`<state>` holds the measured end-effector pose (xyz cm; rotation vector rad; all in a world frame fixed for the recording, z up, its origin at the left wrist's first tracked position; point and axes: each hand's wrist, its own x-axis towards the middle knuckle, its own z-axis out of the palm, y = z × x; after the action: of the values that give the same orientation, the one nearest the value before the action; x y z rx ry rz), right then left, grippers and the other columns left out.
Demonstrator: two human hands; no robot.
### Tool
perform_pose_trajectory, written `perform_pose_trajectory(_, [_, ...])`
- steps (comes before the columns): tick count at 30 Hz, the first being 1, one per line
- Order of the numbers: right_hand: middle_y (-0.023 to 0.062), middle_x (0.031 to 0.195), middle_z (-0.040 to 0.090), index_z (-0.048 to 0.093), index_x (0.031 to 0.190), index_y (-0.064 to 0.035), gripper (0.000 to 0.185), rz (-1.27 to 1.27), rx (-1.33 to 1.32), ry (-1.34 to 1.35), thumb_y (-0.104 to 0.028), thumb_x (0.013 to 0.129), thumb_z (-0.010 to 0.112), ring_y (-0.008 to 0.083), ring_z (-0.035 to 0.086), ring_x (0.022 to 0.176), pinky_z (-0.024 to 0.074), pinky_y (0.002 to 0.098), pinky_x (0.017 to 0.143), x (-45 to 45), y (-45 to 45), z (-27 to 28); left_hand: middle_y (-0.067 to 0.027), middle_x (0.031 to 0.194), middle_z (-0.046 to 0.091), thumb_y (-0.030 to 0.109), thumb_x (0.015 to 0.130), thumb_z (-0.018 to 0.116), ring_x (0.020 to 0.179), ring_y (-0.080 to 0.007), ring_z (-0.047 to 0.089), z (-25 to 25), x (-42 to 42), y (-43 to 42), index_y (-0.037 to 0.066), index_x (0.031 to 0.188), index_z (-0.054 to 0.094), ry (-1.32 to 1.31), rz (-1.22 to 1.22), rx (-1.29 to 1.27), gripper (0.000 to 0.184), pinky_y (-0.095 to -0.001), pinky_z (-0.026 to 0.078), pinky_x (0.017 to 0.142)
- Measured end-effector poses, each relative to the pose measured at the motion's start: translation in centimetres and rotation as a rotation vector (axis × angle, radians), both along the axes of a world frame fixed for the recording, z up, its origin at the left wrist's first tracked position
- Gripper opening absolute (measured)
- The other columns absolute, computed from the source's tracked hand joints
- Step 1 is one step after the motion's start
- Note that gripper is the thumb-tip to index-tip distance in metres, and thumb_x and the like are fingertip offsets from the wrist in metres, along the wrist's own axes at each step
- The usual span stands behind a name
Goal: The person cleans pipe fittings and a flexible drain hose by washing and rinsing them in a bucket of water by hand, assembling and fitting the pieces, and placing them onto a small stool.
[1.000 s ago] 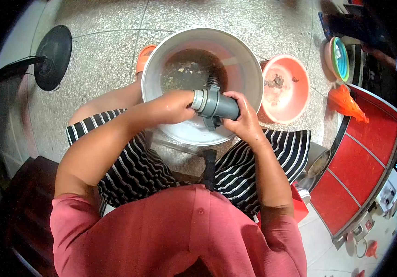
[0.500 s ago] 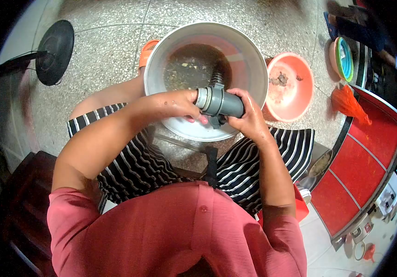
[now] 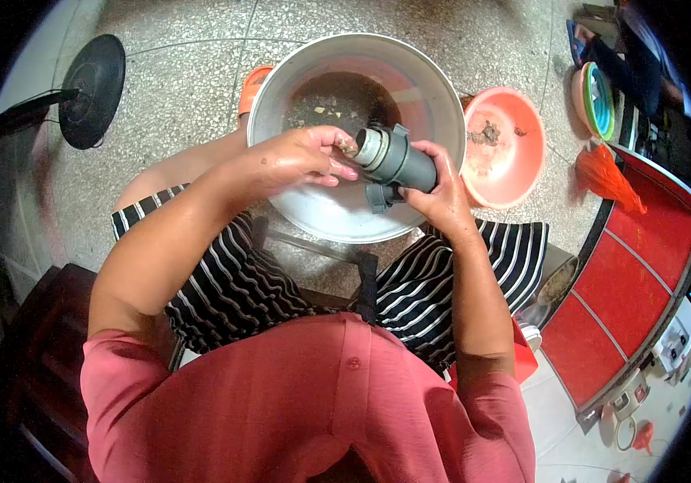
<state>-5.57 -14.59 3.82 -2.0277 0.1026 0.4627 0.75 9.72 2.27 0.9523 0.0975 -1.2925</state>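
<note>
A grey plastic pipe fitting (image 3: 400, 163) with a whitish threaded end is tilted over a large metal pot (image 3: 281, 80). My right hand (image 3: 440, 191) wraps round its grey cylinder. Just left of the fitting's open end is my left hand (image 3: 315, 156), its fingers curled around a small clump of brownish debris (image 3: 348, 147). Murky brown water (image 3: 325, 105) with pale bits floating in it lies at the bottom of the pot.
A pink basin (image 3: 514, 173) with dark debris stands right of the pot. Beyond it are stacked coloured basins (image 3: 597, 101), an orange bag (image 3: 609, 179) and a red-panelled surface (image 3: 623, 286). A black fan-like disc (image 3: 92, 91) is at the left. Another person's leg (image 3: 631, 68) shows at upper right.
My left hand has come away from the fitting's threaded end with debris in its fingers. The fitting has turned in my right hand, so its open end now faces up and left.
</note>
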Motion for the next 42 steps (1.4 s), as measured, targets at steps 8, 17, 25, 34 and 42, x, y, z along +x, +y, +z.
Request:
perform_pose_trajectory(8, [0.0106,0.107,0.050,0.043,0.117,-0.0092,0.063,-0.075,0.115,0.024,-0.006,0.059,0.067,0.0197,0.049,0.101,0.0381,0.0307,0.090,-0.2,-0.4,-0.9,-0.0092,0.107,0.054,0.019,0.085,0.053,0.098,-0.0185,0.056,2.1,0.9,0.1,0.005,0.111,0.047,-0.066,0.031,0.137,0.029,-0.0263,0.046,0.079])
perform_pose_trajectory(17, [0.0139,0.104,0.051,0.046,0.111,-0.0070,0.055,-0.092,0.152,-0.202,-0.007,0.059,0.064,0.0274,0.052,0.100,0.0412,0.0333,0.085,-0.2,0.1,-3.1,-0.0042,0.080,0.057,0.019,0.086,0.054,0.064,-0.0101,0.055,7.1,3.2,-2.9,0.006,0.092,0.053,-0.478,0.278,0.363,0.015,-0.0185,0.043,0.056])
perform_pose_trajectory(25, [0.0168,0.102,0.052,0.045,0.107,-0.0074,0.056,-0.106,0.137,-0.210,-0.007,0.055,0.067,0.0335,0.050,0.100,0.0411,0.0376,0.086,-1.0,0.3,-2.8,-0.0085,0.103,0.057,0.024,0.084,0.058,0.096,-0.0159,0.053,13.1,3.5,-22.9,0.003,0.113,0.052,-1.002,-0.013,0.188,0.037,-0.0277,0.043,0.082])
perform_pose_trajectory(34, [0.0181,0.106,0.051,0.046,0.109,-0.0048,0.055,-0.121,0.189,-0.118,-0.008,0.057,0.065,0.0338,0.049,0.102,0.0401,0.0368,0.089,-0.8,-0.6,-1.7,-0.0091,0.110,0.055,0.022,0.083,0.058,0.101,-0.0176,0.053,9.7,6.2,-25.6,0.004,0.117,0.051,-1.297,0.022,0.196,0.039,-0.0296,0.041,0.088])
perform_pose_trajectory(42, [0.0178,0.102,0.052,0.049,0.108,-0.0062,0.053,-0.239,0.186,-0.286,-0.009,0.057,0.064,0.0348,0.051,0.098,0.0417,0.0379,0.083,-0.2,0.9,-3.1,-0.0023,0.084,0.058,0.020,0.085,0.056,0.073,-0.0097,0.054,7.3,5.5,-6.5,0.003,0.099,0.058,-0.982,0.304,0.597,0.022,-0.0225,0.042,0.067])
